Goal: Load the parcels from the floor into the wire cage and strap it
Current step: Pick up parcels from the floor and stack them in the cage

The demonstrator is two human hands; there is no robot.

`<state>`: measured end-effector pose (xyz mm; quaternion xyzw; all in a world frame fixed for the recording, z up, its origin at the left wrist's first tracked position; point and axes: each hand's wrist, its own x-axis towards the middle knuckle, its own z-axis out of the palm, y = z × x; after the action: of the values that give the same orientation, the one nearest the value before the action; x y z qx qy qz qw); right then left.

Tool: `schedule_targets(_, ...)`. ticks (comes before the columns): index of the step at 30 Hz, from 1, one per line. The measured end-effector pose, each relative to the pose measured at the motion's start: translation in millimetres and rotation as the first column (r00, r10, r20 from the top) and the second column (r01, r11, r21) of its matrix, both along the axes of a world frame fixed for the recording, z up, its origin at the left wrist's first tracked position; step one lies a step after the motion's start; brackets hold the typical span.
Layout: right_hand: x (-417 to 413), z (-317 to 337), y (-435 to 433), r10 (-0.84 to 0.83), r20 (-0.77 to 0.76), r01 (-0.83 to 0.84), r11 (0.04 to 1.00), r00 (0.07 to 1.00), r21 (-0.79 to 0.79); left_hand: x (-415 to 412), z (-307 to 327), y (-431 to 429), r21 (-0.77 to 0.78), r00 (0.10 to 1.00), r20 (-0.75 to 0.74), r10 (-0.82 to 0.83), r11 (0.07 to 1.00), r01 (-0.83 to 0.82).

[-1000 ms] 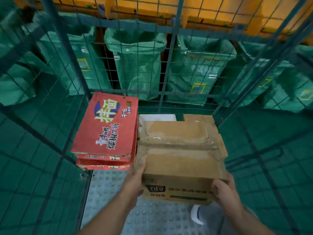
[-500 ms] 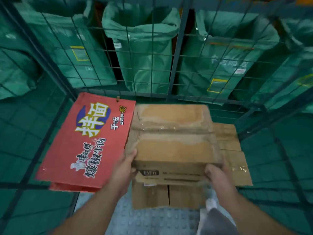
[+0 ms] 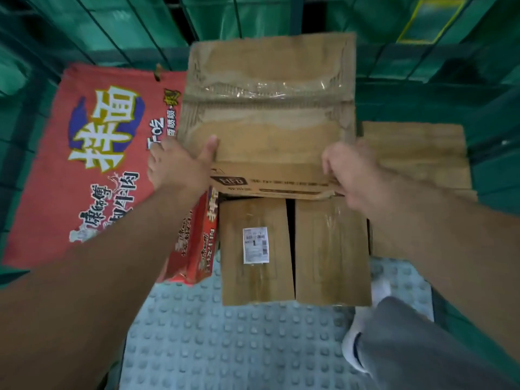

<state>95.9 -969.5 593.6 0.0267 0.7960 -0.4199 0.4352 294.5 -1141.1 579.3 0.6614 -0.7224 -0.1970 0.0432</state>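
Observation:
A taped brown cardboard parcel (image 3: 267,108) rests on top of other brown boxes inside the wire cage (image 3: 135,32). My left hand (image 3: 180,164) grips its near left corner, thumb on the top face. My right hand (image 3: 349,170) grips its near right corner. Below it stand two brown boxes side by side, the left one (image 3: 256,249) with a white label and the right one (image 3: 332,251) plain. Left of them lies a red noodle carton (image 3: 92,164), stacked on another red carton (image 3: 197,240). Another brown box (image 3: 416,153) sits to the right.
Green mesh walls close the cage at the back and both sides. Green sacks (image 3: 430,21) hang behind the back wall. The cage floor is a grey studded plate (image 3: 225,347). My grey trouser leg (image 3: 422,347) and white shoe (image 3: 351,347) stand at the lower right.
The brown parcel has gone forward and down onto the stacked boxes, with both hands still on its near corners. My view has tilted downward, closer to the boxes.

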Motion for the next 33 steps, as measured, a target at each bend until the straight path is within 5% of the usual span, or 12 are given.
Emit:
schedule_targets(10,-1.4,13.3,16.7,0.106,0.018,-0.104,0.99,0.994,-0.091,16.9,-9.9,47.9,-0.189,0.98,-0.18,0.082,0.975,-0.116)
schedule_targets(13,-0.7,11.6,19.5,0.06,0.039,-0.057,0.995,0.997,-0.077,26.2,-30.2,126.5,-0.225,0.973,-0.192,-0.126,0.971,0.081)
schedule_targets(15,3.7,7.9,19.4,0.03,0.045,-0.027,0.996,0.999,-0.083,39.2,-64.1,189.9,0.022,0.979,-0.107,-0.173,0.984,0.176)
schedule_targets(16,5.8,4.7,20.1,0.003,0.054,0.003,0.994,0.999,-0.105,45.3,-79.9,215.4,0.254,0.997,-0.057,-0.042,0.966,0.056)
schedule_targets(17,7.9,2.7,21.1,-0.025,0.059,0.034,0.989,0.998,-0.146,50.8,-95.7,235.1,0.521,0.98,0.006,0.199,0.836,-0.173)
schedule_targets(19,13.6,-2.9,28.7,-0.069,0.043,0.078,0.966,0.997,-0.246,56.7,-117.5,253.2,0.856,0.71,0.192,0.678,0.239,-0.459)
schedule_targets(20,18.3,-11.0,35.0,-0.077,0.02,0.079,0.961,0.997,-0.265,60.7,-127.1,255.5,0.892,0.562,0.269,0.782,0.017,-0.451)
schedule_targets(21,25.2,-23.1,43.0,-0.082,-0.005,0.078,0.966,0.997,-0.245,63.2,-131.9,255.3,0.899,0.478,0.303,0.825,-0.08,-0.432)
schedule_targets(25,65.8,-102.0,107.9,0.087,-0.005,-0.085,0.986,0.996,0.142,70.8,-149.4,236.7,0.914,0.252,0.194,0.948,-0.081,-0.398)
schedule_targets(28,95.5,-160.0,170.4,0.332,0.024,-0.302,0.825,0.943,0.478,89.6,-164.5,209.2,0.924,-0.05,0.12,0.992,-0.13,-0.36)
schedule_targets(31,104.8,-203.6,206.8,0.347,0.034,-0.302,0.76,0.937,0.576,130.0,-179.2,189.3,0.926,-0.102,0.057,0.993,-0.091,-0.365)
schedule_targets(33,104.1,-220.1,215.9,0.336,0.013,-0.271,0.733,0.942,0.624,154.5,-184.5,182.3,0.947,0.011,0.061,0.998,-0.054,-0.316)
